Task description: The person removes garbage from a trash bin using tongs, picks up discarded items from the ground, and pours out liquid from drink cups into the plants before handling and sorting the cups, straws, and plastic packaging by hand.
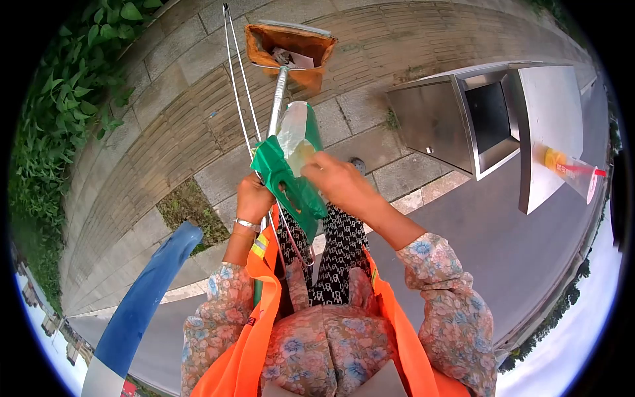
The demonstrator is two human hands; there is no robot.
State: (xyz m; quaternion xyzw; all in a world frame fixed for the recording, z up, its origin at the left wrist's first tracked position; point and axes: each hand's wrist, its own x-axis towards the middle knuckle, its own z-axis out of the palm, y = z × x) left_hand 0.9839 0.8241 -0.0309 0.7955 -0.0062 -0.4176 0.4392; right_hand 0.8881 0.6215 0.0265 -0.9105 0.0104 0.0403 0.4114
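Observation:
My left hand (254,198) is closed around long metal litter tongs (239,86) and the edge of a green and white plastic bag (296,129). The bag's green handle part, with an oval hole, hangs in front of my body. My right hand (340,184) is closed at the bag's right side, its fingers bent against the plastic; the fingertips are partly hidden. Beyond the bag, an orange long-handled dustpan (321,78) stands on the pavement with paper scraps in it. Its silver handle (278,102) runs toward me and disappears behind the bag.
To my right stands a metal litter bin (433,122) with a dark square opening. On its top sits a clear plastic cup (577,173) with a red straw and yellow contents. Green bushes (59,112) line the left. A blue and white pole (142,304) rises at lower left.

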